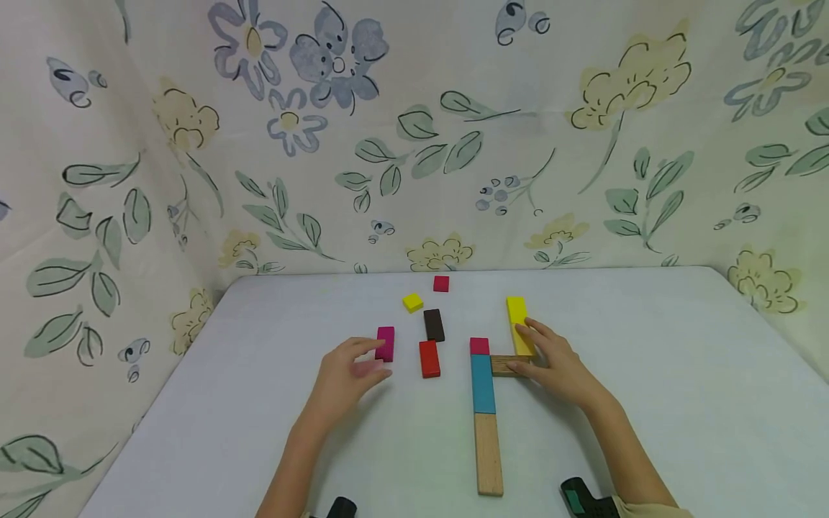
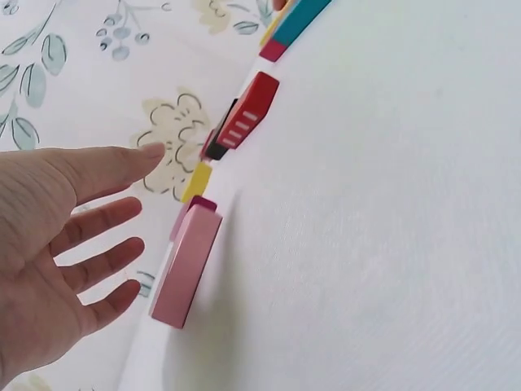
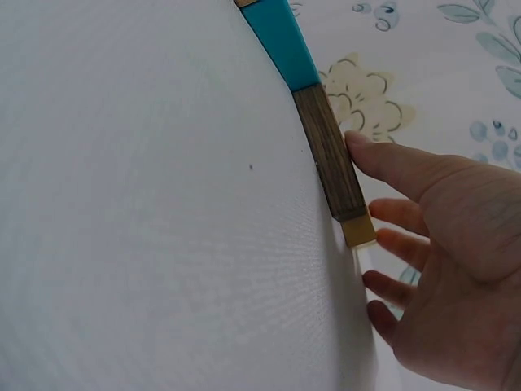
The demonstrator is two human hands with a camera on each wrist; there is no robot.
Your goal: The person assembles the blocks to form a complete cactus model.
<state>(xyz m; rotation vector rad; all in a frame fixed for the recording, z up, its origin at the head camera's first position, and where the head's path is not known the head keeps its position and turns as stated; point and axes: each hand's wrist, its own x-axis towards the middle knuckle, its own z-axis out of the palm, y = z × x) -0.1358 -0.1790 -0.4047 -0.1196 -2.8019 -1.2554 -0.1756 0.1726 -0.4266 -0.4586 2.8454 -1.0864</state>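
Observation:
My left hand [image 1: 342, 375] hovers around a light pink block [image 2: 187, 267], thumb and fingers spread apart and nothing gripped. A magenta block [image 1: 386, 344] lies just beyond it. On the other side, my right hand [image 1: 555, 365] has its index finger over the long yellow block [image 1: 517, 309] and its thumb at the dark brown wooden block [image 3: 330, 152]. That brown block meets the top part of a blue block [image 1: 482, 385] at a right angle. A small red-pink block [image 1: 479, 346] sits at the blue block's far end, and a light wooden block [image 1: 488, 455] at its near end.
Between the hands lie a red block [image 1: 429, 359] and a black block [image 1: 434, 325]. Farther back are a small yellow block [image 1: 412, 303] and a small red block [image 1: 441, 283]. Floral cloth [image 1: 401, 208] hangs behind the white table [image 1: 259, 309].

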